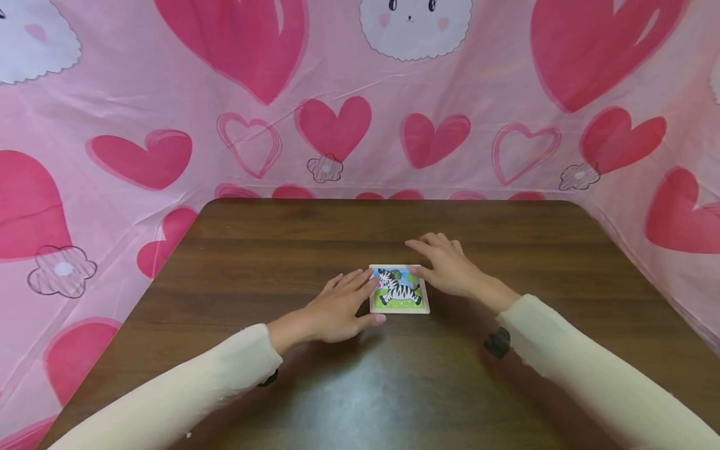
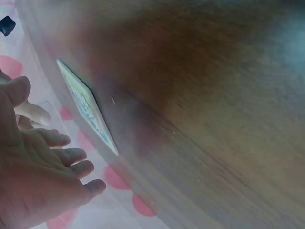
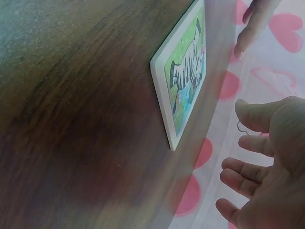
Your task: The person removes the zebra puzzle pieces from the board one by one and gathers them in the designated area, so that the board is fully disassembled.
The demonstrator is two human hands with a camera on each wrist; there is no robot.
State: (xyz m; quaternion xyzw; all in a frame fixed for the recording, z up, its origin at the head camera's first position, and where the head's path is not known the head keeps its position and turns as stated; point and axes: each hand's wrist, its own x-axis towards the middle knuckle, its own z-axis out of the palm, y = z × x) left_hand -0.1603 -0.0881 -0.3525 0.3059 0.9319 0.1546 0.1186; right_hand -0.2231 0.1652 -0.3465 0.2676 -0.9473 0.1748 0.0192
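A square, pale-rimmed board with a black-and-white zebra picture [image 1: 397,294] is lying flat on the brown wood-grain bench [image 1: 382,381], showing no clear long axis, between the left hand [image 1: 340,307] and the right hand [image 1: 450,269]. Both are hovering near its sides, fingers extended loosely, gripping nothing; neither is plainly nearer.

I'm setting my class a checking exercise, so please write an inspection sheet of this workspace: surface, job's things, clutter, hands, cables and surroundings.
Surface: brown wood-grain table, with a bright reflection near the front.
Job's things: one zebra picture in a pale frame, lying flat; fingers partly hide it in the head view.
Clutter: nothing seen.
Hands: left hand and right hand at opposite sides of the picture, neither gripping it.
Cables: nothing seen.
Surroundings: pink cloth printed with hearts, behind and beside the table.
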